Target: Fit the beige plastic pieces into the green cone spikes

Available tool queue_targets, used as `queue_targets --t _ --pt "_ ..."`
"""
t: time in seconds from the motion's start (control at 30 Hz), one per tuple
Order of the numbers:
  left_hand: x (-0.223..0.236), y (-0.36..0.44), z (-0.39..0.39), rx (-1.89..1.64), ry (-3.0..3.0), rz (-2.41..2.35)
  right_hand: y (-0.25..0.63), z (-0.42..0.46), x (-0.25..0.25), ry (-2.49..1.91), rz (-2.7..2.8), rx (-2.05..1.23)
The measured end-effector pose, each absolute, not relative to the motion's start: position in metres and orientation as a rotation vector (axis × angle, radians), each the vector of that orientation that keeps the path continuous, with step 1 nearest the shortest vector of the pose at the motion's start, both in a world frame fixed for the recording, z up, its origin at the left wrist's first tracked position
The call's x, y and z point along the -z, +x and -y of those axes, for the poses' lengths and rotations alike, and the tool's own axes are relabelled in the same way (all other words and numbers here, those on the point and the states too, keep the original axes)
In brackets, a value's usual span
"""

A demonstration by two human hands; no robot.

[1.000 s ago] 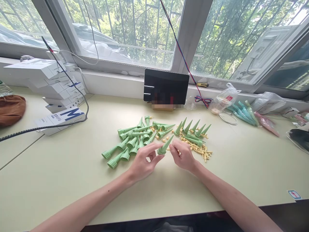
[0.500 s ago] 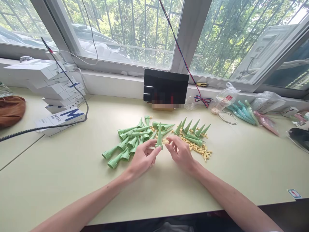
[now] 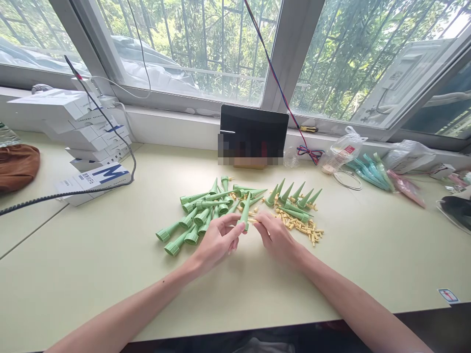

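Green tapered plastic spike with a ribbed round cap [image 3: 245, 214] is pointing up at the centre of the frame, its tip leaning slightly right. The left hand [image 3: 220, 240] is holding it near its base in a narrow grip between thumb and fingers. The right hand [image 3: 277, 236] is pinching a small pale-yellow plastic peg [image 3: 252, 220] at the spike's right side; whether the peg is entering the spike, I cannot tell.

Left of centre, a heap of similar green spikes [image 3: 202, 217] is lying on the pale yellow-green tabletop [image 3: 91, 245], many turning hollow caps toward the lower left. Right of centre, a cluster of standing green spikes [image 3: 285, 195] is pointing upward, and a loose pile of yellow pegs [image 3: 303, 227] is spreading just beyond the right hand.

Toward the upper right, a knotted clear plastic bag with a red label [image 3: 340, 149] is holding something beige, too indistinct to name. Beside it, clear packets [image 3: 371, 171] are enclosing long teal items, and a pink plastic packet [image 3: 407, 189] is lying to their right. At the upper left, white cardboard boxes [image 3: 83, 115] are forming a stack, their insides hidden.
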State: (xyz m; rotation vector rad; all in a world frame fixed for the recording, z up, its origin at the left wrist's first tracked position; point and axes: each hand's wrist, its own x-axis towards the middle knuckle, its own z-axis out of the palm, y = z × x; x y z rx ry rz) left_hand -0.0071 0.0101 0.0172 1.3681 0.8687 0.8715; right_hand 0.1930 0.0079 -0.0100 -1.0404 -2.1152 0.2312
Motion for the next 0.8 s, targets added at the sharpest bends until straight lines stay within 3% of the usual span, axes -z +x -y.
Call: queue_targets --t 0.17,0.33,0.43,0.8 --pt "-0.007 -0.007 -0.013 -0.864 1.360 -0.892 0.191 -0.007 0.009 -1.043 2.022 -0.436" --pt "0.003 -0.008 -0.016 -0.845 1.426 -0.935 0.185 -0.006 0.003 -1.055 1.735 -1.100" --pt "0.005 -0.009 -0.016 -0.841 1.470 -0.962 0.183 -0.008 0.004 -1.018 1.573 -1.336" --pt "-0.005 -0.005 -0.015 -0.843 1.490 -1.018 0.182 -0.010 0.008 -1.071 1.535 -1.135"
